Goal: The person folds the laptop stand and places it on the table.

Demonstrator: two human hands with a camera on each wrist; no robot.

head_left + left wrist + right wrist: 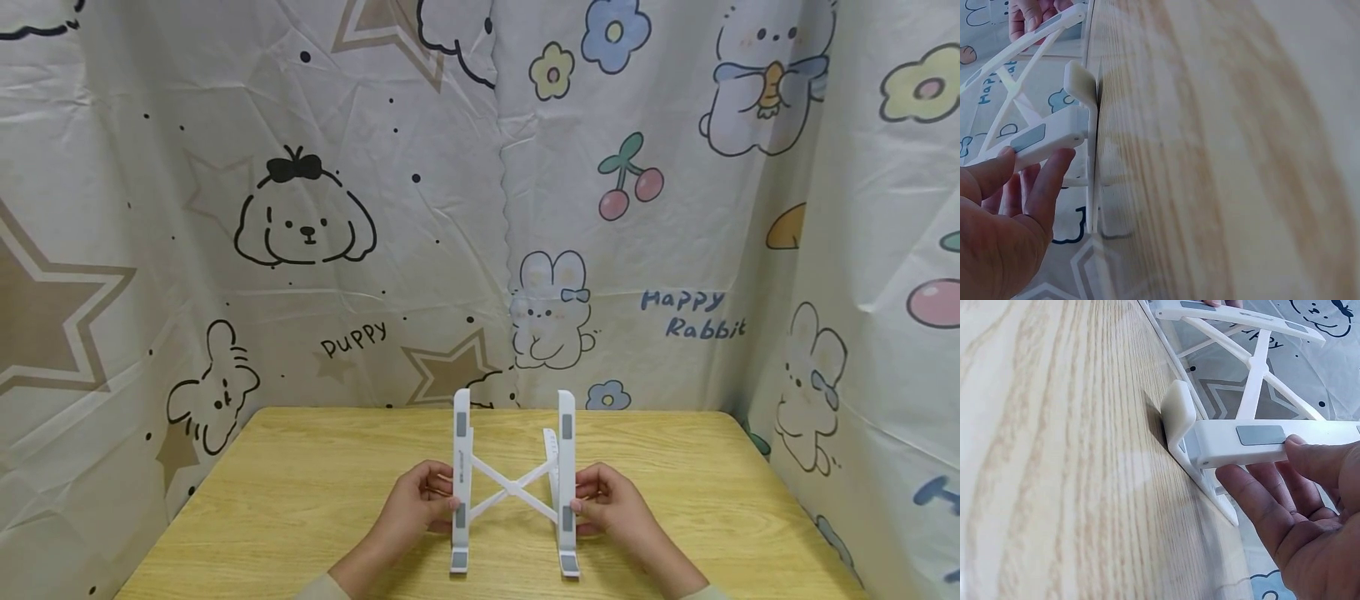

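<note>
A person's left hand (416, 500) is curling inward and pinching the left rail (461, 467) of a white folding laptop stand (513, 488), while the right hand (611, 504) is likewise pinching the right rail (567, 467). The stand is resting on a wood-grain table (300, 475), its X-shaped brace (532, 475) spanning the space between the hands.

Left hand (422, 500) and right hand (609, 502) apart, well short of far edge of table (690, 475), thumbs pinching against fingers; some fingers hidden, apparently curled. Forearms (367, 560) angle inward.
</note>
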